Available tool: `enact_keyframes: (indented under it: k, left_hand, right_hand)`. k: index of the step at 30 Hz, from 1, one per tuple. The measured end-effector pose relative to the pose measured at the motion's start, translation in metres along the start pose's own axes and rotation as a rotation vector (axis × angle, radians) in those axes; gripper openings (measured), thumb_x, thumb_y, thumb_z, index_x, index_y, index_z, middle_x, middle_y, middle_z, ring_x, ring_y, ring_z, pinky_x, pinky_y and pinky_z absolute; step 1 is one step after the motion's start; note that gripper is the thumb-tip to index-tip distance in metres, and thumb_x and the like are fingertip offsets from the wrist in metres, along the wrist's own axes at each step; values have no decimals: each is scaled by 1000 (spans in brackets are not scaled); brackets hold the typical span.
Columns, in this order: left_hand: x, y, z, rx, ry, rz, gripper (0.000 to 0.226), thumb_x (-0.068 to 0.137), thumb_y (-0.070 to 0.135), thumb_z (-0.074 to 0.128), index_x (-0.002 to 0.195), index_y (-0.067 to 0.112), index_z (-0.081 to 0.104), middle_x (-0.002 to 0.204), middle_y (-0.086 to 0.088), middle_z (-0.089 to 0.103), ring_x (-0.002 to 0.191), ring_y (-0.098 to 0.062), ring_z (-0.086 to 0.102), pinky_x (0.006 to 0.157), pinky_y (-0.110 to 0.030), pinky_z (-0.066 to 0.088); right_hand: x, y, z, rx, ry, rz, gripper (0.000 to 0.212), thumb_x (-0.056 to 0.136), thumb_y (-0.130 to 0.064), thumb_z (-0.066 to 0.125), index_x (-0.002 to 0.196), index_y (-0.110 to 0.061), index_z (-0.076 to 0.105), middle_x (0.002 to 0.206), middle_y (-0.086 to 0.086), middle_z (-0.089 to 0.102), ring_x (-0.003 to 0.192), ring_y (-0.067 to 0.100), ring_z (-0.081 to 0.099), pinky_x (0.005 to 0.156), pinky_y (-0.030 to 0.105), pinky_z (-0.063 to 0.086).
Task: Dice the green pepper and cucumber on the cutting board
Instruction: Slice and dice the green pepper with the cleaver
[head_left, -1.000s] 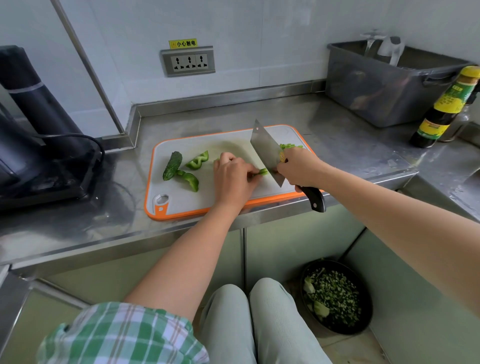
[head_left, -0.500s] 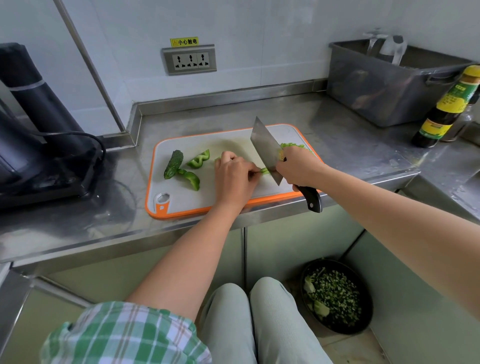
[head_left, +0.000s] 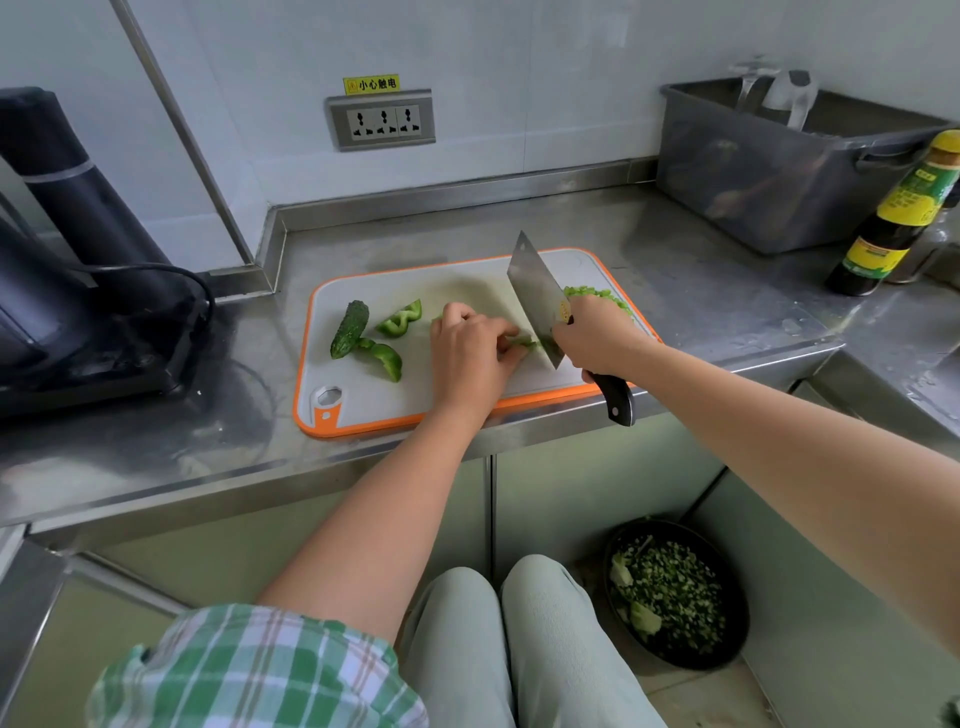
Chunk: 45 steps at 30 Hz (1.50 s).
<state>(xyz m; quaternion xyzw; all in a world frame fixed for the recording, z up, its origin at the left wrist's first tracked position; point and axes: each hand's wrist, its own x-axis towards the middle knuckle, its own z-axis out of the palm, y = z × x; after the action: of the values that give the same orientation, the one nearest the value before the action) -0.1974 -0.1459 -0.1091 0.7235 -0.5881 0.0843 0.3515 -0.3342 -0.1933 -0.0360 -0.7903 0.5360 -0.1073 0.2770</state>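
Note:
A white cutting board (head_left: 379, 400) with an orange rim lies on the steel counter. On its left part lie a dark cucumber piece (head_left: 349, 328) and two green pepper pieces (head_left: 399, 321) (head_left: 385, 358). My left hand (head_left: 470, 358) holds down a green pepper strip (head_left: 523, 343) with curled fingers at the board's middle. My right hand (head_left: 592, 335) grips a cleaver (head_left: 537, 296), whose blade stands right beside the left fingertips on the strip. A heap of diced green pieces (head_left: 597, 295) lies behind the right hand, partly hidden.
A black appliance (head_left: 78, 291) with a cable stands at the left. At the back right are a grey tub (head_left: 779, 171) and a dark sauce bottle (head_left: 893, 218). A black bowl (head_left: 675, 592) of chopped greens sits on the floor below. My knees are under the counter edge.
The cleaver has kept chopping at the pepper strip, its blade slightly lower and closer to the left fingertips. Both hands stay at the same spot on the board.

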Motion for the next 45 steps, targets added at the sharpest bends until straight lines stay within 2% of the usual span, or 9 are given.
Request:
enact_keyframes:
  k: [2,5,8,15,20,30,36,42,45]
  left_hand:
    - [1,0,0,-13,7,-27,24,71,31,79,92,21,74,73,8,69,88,-25,49,76,-33,32]
    - [0,0,-2,-9,7,-36,17,71,32,80,84,22,75,70,7,65,88,-24,48,76,-33,33]
    - [0,1,-3,-10,-2,-34,16,71,35,80,81,24,77,68,8,59,88,-24,48,76,-33,34]
    - [0,3,-5,-29,-4,-29,13,71,33,79,82,26,77,70,8,67,87,-24,47,77,-36,38]
    - [0,2,-4,-23,-10,-39,12,72,31,79,82,24,77,69,7,67,88,-24,48,79,-37,39]
    - [0,2,-4,-25,-6,-29,12,70,33,79,80,26,77,69,9,68,86,-24,47,77,-36,39]
    - [0,2,-4,-33,-1,-32,12,70,33,79,80,26,76,69,9,69,86,-24,47,77,-36,39]
    - [0,2,-4,-32,14,-41,9,72,30,80,79,24,78,67,8,66,87,-24,48,77,-36,39]
    - [0,1,-3,-29,0,-38,9,72,32,78,78,25,77,69,9,68,87,-24,47,78,-36,38]
  right_hand:
    - [-1,1,-5,2,3,-10,8,88,-6,40,94,-4,45,71,14,55,42,26,53,40,22,42]
    - [-3,-1,-7,-50,-36,-22,4,88,-5,40,88,-5,44,69,13,55,40,25,52,39,20,41]
    - [-5,-2,-5,-101,-42,-51,11,90,-6,39,78,-8,40,67,12,54,39,23,52,33,17,36]
    - [1,-4,3,-99,-39,-26,14,87,-3,40,74,-9,39,72,14,54,45,25,53,41,24,41]
    - [-3,-4,-2,-37,-5,-21,4,88,-4,38,89,-5,42,69,11,53,44,26,53,42,23,41]
    - [-2,-8,1,-144,-63,-38,13,84,-1,41,72,-7,42,63,13,55,42,25,53,41,23,39]
    - [0,-3,3,-29,-11,-11,8,88,-4,38,92,-3,45,75,14,54,48,27,52,45,26,41]
    - [-6,-5,-8,-54,-49,-27,11,87,-3,39,77,-8,40,66,12,52,40,24,51,38,19,38]
    - [-8,-8,-5,-93,-80,-38,7,86,-2,39,82,-3,45,63,12,51,42,25,52,40,22,39]
